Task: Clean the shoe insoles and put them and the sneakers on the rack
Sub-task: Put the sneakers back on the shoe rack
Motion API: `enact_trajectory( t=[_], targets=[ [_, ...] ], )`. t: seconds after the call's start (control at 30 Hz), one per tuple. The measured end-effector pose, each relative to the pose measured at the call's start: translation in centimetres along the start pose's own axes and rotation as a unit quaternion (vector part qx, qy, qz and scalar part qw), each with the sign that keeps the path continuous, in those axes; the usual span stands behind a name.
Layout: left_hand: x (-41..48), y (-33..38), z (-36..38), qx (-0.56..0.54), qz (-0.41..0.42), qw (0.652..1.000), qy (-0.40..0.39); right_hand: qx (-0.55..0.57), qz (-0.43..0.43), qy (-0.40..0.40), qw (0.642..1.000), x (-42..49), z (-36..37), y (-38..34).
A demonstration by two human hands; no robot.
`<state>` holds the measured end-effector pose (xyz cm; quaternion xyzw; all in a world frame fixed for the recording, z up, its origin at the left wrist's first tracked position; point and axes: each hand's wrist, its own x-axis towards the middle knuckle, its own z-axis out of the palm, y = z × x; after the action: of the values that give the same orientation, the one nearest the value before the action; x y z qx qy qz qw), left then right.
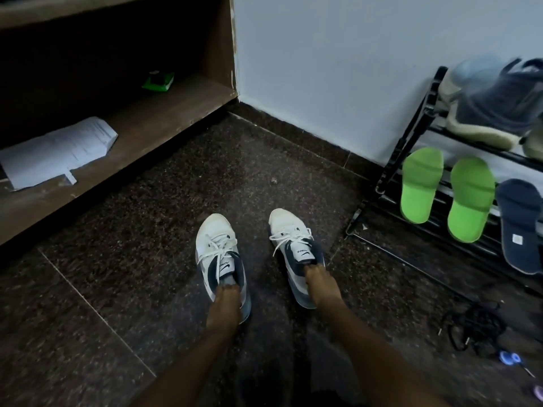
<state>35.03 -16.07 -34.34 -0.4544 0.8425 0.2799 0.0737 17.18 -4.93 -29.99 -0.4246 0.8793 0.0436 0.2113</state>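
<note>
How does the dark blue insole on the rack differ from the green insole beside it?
The green insole is bright green; the dark blue insole is navy. The dark blue insole bears a small white label; the green insole shows none. The green insole sits higher, the dark blue insole lower and further right. Both lean on the black rack, broad end up.

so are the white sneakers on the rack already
No, the left sneaker and the right sneaker stand on the floor beside the rack, with the left hand and right hand reaching into them.
</note>
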Motion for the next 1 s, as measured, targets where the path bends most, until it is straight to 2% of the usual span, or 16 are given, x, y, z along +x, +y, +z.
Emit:
enact_trajectory(
  t=[0.17, 0.27, 0.33, 0.5, 0.67, 1.0],
  targets=[
    [-0.7, 1.4, -1.9, -0.018, 0.066, 0.997, 0.039, 0.038, 0.011, 0.012, 0.999, -1.6, -2.1, 0.7],
    [-0.9, 3.6, -4.8, 0.014, 0.103, 0.993, 0.053, 0.047, 0.019, 0.030, 0.998, -3.0, -4.3, 1.2],
    [-0.9, 5.3, -6.7, 0.018, 0.102, 0.992, 0.068, 0.054, 0.026, 0.046, 0.997, -3.8, -5.8, 1.3],
    [-1.3, 9.8, -11.3, 0.070, 0.147, 0.981, 0.102, 0.038, 0.017, 0.125, 0.991, -6.1, -11.0, 2.1],
    [-2.8, 14.0, -16.0, 0.062, 0.173, 0.975, 0.121, 0.020, 0.003, 0.208, 0.978, -9.4, -17.1, 2.7],
    [-8.5, 22.6, -25.5, 0.128, 0.263, 0.939, 0.179, 0.037, 0.008, 0.376, 0.926, -16.3, -28.2, 4.6]
  ],
)
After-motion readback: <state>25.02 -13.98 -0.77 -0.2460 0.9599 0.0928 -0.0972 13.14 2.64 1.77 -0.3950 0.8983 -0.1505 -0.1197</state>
